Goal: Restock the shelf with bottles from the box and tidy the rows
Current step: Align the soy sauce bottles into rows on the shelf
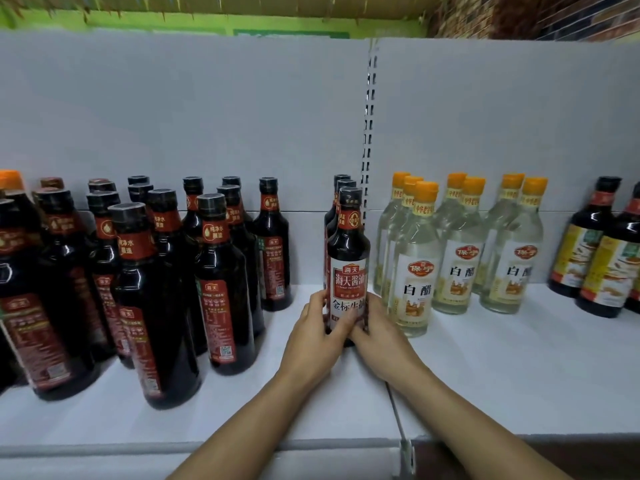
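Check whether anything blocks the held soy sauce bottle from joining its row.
Nothing visible does. The left hand and right hand grip the soy sauce bottle at the front of its row, two matching bottles right behind it. Bare shelf lies on its left; a white vinegar bottle stands close on its right.

At the left of the frame stand roughly fifteen red-labelled dark bottles (221, 282); overlap near the edge hides the exact number. Three white-labelled dark bottles (348, 258) stand at centre. To their right stand seven clear orange-capped bottles (415, 271). At far right are two yellow-labelled dark bottles (609, 268) and part of a third.
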`<action>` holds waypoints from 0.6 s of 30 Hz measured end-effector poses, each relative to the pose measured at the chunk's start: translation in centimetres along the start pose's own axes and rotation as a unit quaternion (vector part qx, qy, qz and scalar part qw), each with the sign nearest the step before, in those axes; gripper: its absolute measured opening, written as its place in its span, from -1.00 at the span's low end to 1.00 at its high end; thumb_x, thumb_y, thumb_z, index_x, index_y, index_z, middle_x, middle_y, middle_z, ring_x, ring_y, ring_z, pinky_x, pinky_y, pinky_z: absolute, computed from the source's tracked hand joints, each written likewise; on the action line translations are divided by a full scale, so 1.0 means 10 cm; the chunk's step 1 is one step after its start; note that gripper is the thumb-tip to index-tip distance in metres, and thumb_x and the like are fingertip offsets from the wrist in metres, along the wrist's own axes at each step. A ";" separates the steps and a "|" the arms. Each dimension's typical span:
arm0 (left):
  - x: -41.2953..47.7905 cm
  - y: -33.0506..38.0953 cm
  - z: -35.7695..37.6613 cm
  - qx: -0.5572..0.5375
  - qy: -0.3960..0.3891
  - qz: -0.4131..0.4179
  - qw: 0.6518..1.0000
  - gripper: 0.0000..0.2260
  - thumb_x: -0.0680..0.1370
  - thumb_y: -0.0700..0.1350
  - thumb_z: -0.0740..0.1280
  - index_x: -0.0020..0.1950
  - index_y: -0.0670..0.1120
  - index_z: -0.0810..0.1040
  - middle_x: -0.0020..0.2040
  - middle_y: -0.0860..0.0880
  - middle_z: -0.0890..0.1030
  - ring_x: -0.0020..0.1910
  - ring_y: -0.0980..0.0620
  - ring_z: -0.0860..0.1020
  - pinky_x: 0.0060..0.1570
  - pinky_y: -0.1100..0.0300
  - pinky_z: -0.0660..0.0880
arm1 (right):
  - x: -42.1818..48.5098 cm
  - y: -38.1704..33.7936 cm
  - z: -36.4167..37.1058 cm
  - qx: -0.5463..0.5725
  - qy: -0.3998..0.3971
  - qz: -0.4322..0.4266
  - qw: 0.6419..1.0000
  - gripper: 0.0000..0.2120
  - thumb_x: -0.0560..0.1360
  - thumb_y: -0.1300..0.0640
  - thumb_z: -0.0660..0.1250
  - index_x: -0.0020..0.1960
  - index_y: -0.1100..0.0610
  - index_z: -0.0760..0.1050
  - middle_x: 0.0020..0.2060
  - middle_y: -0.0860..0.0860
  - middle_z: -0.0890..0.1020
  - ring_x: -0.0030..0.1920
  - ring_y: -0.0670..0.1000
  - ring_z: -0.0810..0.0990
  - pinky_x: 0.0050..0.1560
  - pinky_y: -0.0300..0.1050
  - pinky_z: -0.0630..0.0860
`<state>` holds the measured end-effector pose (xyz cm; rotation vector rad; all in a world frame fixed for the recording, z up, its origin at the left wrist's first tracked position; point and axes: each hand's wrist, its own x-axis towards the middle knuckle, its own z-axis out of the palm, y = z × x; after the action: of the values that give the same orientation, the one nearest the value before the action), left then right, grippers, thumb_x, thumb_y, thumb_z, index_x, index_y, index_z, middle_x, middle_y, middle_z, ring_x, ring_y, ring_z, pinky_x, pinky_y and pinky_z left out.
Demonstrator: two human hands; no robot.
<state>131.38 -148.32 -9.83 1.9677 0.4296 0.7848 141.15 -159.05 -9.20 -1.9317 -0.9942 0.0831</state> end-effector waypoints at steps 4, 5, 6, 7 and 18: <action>0.00 -0.01 0.00 0.015 -0.017 0.008 1.000 -0.48 0.51 0.41 0.21 0.44 0.30 0.32 0.29 0.23 0.58 0.23 0.22 0.57 0.25 0.03 0.54 | 0.01 0.02 0.00 -0.016 -0.002 0.008 1.000 -0.45 0.52 -0.13 0.40 0.43 -0.07 0.30 0.21 -0.15 0.57 0.20 -0.09 0.57 0.19 -0.05 0.54; 0.00 -0.01 0.00 0.020 -0.022 0.011 1.000 -0.47 0.52 0.41 0.19 0.45 0.30 0.31 0.30 0.24 0.57 0.24 0.23 0.56 0.28 0.03 0.52 | 0.01 0.03 0.00 -0.025 -0.006 0.010 1.000 -0.43 0.49 -0.16 0.42 0.41 -0.06 0.31 0.21 -0.15 0.57 0.20 -0.07 0.57 0.19 -0.03 0.54; 0.00 -0.01 0.00 0.023 -0.026 0.014 0.999 -0.47 0.52 0.41 0.18 0.46 0.31 0.31 0.31 0.23 0.57 0.25 0.23 0.56 0.29 0.03 0.51 | 0.01 0.04 0.00 -0.029 -0.009 0.014 0.999 -0.41 0.47 -0.18 0.44 0.40 -0.06 0.32 0.20 -0.15 0.58 0.19 -0.07 0.57 0.18 -0.02 0.54; 0.01 -0.01 0.00 0.027 -0.028 0.017 0.999 -0.47 0.52 0.41 0.17 0.47 0.32 0.30 0.31 0.23 0.57 0.25 0.22 0.55 0.30 0.03 0.50 | 0.01 0.04 0.00 -0.028 -0.009 0.018 0.999 -0.40 0.46 -0.19 0.45 0.40 -0.06 0.33 0.19 -0.15 0.59 0.19 -0.07 0.57 0.17 -0.03 0.54; 0.04 0.01 -0.02 0.045 -0.066 0.010 0.997 -0.47 0.55 0.42 0.12 0.50 0.36 0.19 0.37 0.26 0.52 0.31 0.24 0.51 0.36 0.01 0.44 | -0.01 0.01 0.01 -0.038 -0.005 0.022 0.999 -0.42 0.51 -0.13 0.42 0.42 0.01 0.30 0.20 -0.05 0.61 0.21 0.03 0.57 0.16 0.01 0.53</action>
<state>131.53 -147.99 -9.49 2.0962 0.3727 0.6530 141.10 -159.10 -9.41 -2.0240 -0.9746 0.0814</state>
